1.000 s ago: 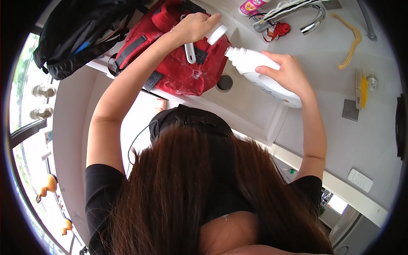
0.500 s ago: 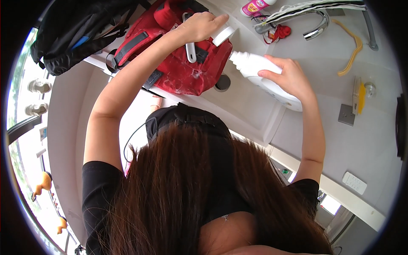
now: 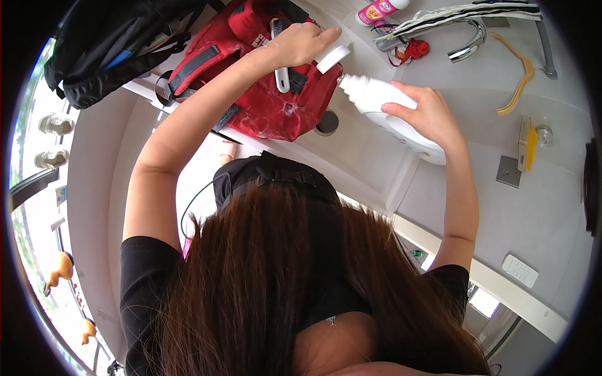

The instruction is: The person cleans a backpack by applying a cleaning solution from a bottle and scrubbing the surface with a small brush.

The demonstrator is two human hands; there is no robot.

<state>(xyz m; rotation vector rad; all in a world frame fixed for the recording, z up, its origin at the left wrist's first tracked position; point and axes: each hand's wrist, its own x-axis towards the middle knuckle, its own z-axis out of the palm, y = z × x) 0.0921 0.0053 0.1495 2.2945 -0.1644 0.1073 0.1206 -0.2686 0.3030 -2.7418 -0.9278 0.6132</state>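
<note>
A large white plastic bottle (image 3: 375,95) lies tilted in the grip of my right hand (image 3: 429,116), thumb on one side and fingers round the other. Its uncapped neck points left, just short of a wide white cap (image 3: 333,59). That cap is pinched in my left hand (image 3: 306,42); some of those fingertips are hidden behind it. Beneath the left hand is a wet red backpack (image 3: 269,111) with whitish suds on its fabric, resting at the basin's left side. A brush with a white handle (image 3: 281,80) rests on the backpack, partly covered by my left wrist.
The white sink basin (image 3: 370,153) has a round dark drain (image 3: 327,123). Behind stand a chrome faucet (image 3: 469,47) and a pink-and-white bottle (image 3: 378,11). A black backpack (image 3: 119,50) sits far left. On the right counter are a yellow strip (image 3: 522,75) and a white card-like object (image 3: 520,271).
My left hand and the cap have shifted very slightly to the right. The bottle in my right hand stays almost in place, still tilted.
</note>
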